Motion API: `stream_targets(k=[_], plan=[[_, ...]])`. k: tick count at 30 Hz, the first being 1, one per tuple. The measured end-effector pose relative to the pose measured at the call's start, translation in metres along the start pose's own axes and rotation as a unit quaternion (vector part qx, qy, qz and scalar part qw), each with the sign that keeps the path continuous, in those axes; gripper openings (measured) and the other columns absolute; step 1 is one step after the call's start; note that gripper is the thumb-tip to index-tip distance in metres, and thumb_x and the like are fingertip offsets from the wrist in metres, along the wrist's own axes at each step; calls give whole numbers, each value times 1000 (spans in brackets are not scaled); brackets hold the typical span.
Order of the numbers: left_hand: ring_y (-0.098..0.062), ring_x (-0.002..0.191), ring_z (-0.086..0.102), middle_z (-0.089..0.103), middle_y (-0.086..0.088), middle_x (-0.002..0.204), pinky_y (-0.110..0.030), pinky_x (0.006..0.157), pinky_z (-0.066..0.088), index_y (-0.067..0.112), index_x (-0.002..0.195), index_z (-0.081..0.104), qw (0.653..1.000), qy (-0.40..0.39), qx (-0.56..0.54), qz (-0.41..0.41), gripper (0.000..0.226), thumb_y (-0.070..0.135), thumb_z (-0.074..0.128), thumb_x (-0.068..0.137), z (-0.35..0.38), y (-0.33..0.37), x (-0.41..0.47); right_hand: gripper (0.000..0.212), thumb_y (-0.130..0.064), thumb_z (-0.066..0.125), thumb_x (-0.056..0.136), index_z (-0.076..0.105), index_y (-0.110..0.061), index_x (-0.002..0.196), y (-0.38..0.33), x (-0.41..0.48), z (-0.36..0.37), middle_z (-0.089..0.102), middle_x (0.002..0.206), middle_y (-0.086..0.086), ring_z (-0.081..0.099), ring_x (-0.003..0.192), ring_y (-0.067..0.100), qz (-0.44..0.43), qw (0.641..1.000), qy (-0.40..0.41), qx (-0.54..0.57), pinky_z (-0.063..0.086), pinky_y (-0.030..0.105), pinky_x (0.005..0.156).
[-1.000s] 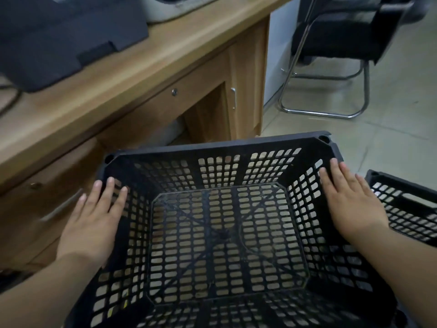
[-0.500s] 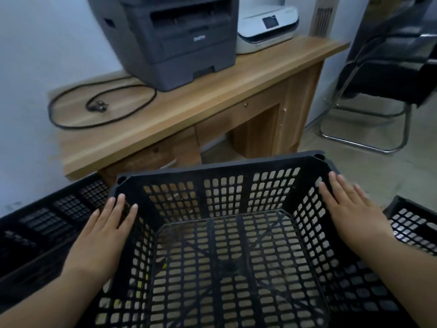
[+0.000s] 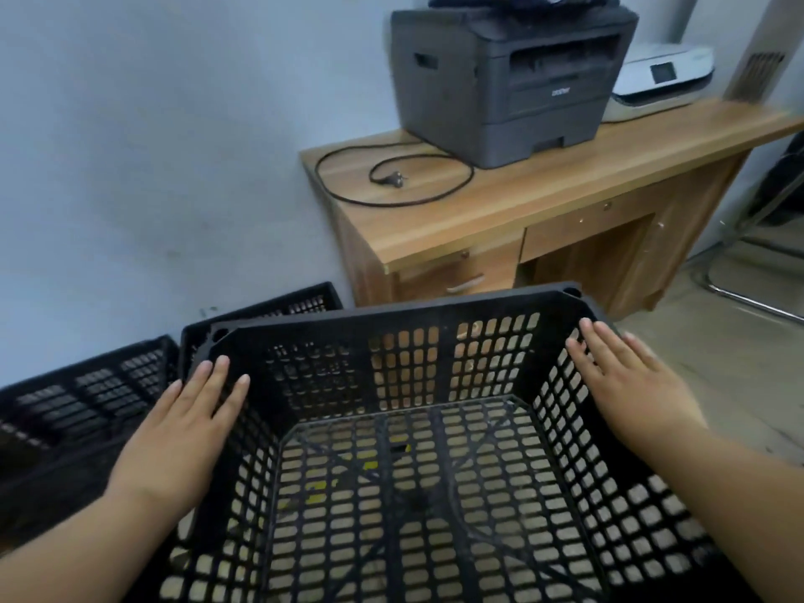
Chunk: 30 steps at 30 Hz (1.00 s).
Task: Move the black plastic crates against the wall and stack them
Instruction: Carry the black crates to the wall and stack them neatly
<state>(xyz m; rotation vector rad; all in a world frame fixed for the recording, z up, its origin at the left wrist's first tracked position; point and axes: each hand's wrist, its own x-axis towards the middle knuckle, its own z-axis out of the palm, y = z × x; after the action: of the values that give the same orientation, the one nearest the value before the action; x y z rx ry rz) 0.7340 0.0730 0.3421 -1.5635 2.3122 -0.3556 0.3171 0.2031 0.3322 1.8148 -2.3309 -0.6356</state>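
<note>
A black perforated plastic crate (image 3: 409,372) fills the lower middle of the head view, held up between my palms. My left hand (image 3: 182,424) presses flat on its left wall and rim, fingers straight. On the inside of the right wall lies my right hand (image 3: 626,380), also flat. Two more black crates sit on the floor by the pale wall: one (image 3: 278,311) just behind the held crate's far-left corner, another (image 3: 74,411) at the left edge.
A wooden desk (image 3: 522,211) stands against the wall at the right, carrying a dark printer (image 3: 509,80), a white printer (image 3: 661,76) and a loose black cable (image 3: 391,180). A chair's metal frame (image 3: 757,289) is at the far right on the tiled floor.
The view has swung left and up. The held crate has moved from in front of the desk toward the wall, and the two floor crates have come into sight. Both hands keep the same hold.
</note>
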Motion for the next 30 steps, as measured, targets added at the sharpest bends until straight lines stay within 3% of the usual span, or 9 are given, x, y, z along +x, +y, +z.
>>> stream_targets(k=[2,6,15,18,21,22,25,28,30], plan=[[-19,129,-34,-42,-10,140,-35,114,-10,18,129,-37,1000,-17,6,-9,88,7,41,89,8,-30,-15,68,-17,26,95,-32,-15,131,-27,5,-21,-40,138,8,-60,106,13,-10,1000,12,2,-45,31,74],[-19,130,-34,-41,-9,141,-35,113,-11,20,132,-34,997,-52,1,-54,87,6,41,90,20,-83,-42,68,-16,27,95,-30,-15,133,-82,16,-59,-39,137,9,-36,124,19,-47,998,36,-9,-46,29,70],[-18,127,-38,-47,-8,134,-37,115,-9,22,128,-37,983,-114,-25,-142,90,7,42,89,78,-204,-69,66,-17,27,96,-30,-13,130,-208,73,-106,-39,136,10,-40,122,18,-152,982,113,3,-46,30,73],[-16,126,-38,-47,-7,133,-36,114,-10,21,126,-38,977,-134,-34,-164,87,8,40,90,94,-236,-66,74,-12,45,89,-13,-14,136,-248,105,-115,-21,145,9,-49,121,9,-181,966,158,90,-40,26,88],[-16,125,-38,-47,-6,133,-36,114,-10,22,125,-39,970,-158,-30,-183,88,6,40,89,111,-268,-52,66,-13,29,95,-24,-18,132,-290,142,-119,-35,139,4,-41,122,12,-216,958,153,113,-40,26,84],[-15,125,-37,-47,-6,132,-36,114,-10,22,126,-39,968,-164,-28,-189,89,5,40,89,117,-280,-45,67,-13,30,95,-24,-19,134,-303,156,-123,-34,140,5,-36,125,13,-228,956,149,113,-37,27,90],[-15,126,-38,-48,-5,131,-36,114,-9,26,127,-39,961,-181,-38,-205,90,5,40,89,132,-316,-20,84,-6,62,75,11,-15,141,-339,204,-140,2,150,13,-35,133,9,-246,933,211,155,-17,29,108],[-14,126,-37,-47,-3,133,-35,115,-8,22,129,-38,951,-198,-51,-232,89,7,40,89,145,-350,5,83,-5,53,82,-4,-18,141,-371,246,-147,-14,149,11,-59,107,4,-282,925,209,143,-38,24,90],[-15,126,-38,-47,-3,134,-35,115,-8,22,131,-38,947,-197,-60,-248,89,9,40,90,151,-370,23,90,-4,73,61,30,-14,139,-391,276,-158,23,148,19,-42,129,6,-265,939,171,135,-24,27,103]])
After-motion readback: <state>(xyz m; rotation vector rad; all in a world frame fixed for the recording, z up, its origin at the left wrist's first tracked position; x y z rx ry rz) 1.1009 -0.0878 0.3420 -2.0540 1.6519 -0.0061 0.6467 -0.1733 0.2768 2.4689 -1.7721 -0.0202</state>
